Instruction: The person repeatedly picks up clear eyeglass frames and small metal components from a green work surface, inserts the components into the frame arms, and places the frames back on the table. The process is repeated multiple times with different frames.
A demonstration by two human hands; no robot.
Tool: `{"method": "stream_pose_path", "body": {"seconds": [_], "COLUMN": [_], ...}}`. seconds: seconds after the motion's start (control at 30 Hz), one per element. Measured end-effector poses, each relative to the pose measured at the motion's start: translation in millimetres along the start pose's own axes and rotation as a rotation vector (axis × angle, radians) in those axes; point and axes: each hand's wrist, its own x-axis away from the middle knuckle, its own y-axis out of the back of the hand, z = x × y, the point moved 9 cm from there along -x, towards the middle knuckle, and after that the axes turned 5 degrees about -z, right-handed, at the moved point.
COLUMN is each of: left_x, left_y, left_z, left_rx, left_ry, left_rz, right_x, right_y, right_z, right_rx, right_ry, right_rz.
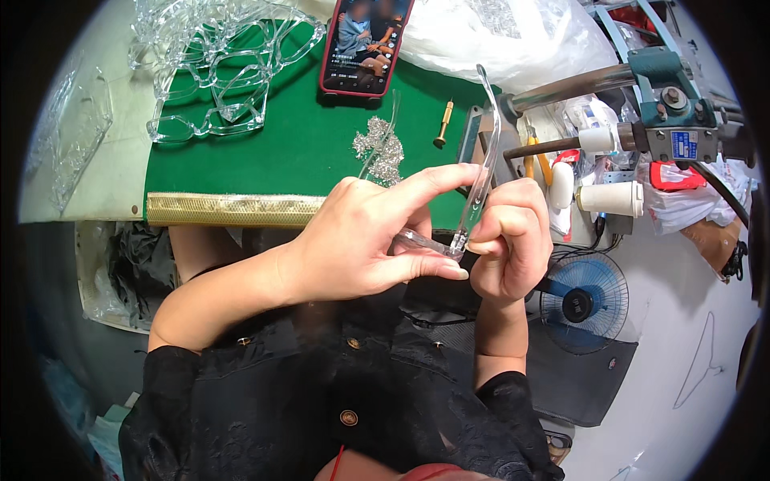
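Note:
My left hand (357, 232) grips a clear plastic eyeglass frame (491, 132) just past the table's front edge. Its thumb and fingers close on the frame near a hinge, with the index finger stretched against the temple arm, which points up and away. My right hand (511, 236) is curled beside that hinge, thumb and fingertip pressed close to it; whether a small part is pinched there is hidden. On the green mat (305, 152) lie a heap of tiny silvery parts (387, 163), a loose clear temple arm (393, 120) and a small brass screwdriver (443, 124).
Several clear eyeglass frames (233, 100) are piled at the back left. A phone (365, 48) lies at the back, near a white plastic bag (505, 36). On the right stand a teal metal hand press (670, 104), a white cup (609, 199) and a fan (579, 305). A gold strip (233, 209) edges the mat.

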Motion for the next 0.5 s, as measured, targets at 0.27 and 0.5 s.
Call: {"method": "stream_pose_path", "body": {"seconds": [0.27, 0.5], "left_x": [0.1, -0.5], "left_y": [2.2, 1.2], "left_z": [-1.4, 0.4], "left_rx": [-0.073, -0.031], "left_ry": [-0.034, -0.021], "left_rz": [-0.018, -0.014], "right_x": [-1.2, 0.4], "right_y": [-0.8, -2.2], "right_z": [0.2, -3.4], "right_rx": [0.008, -0.082], "right_ry": [-0.024, -0.056], "right_rz": [0.003, -0.051]}}
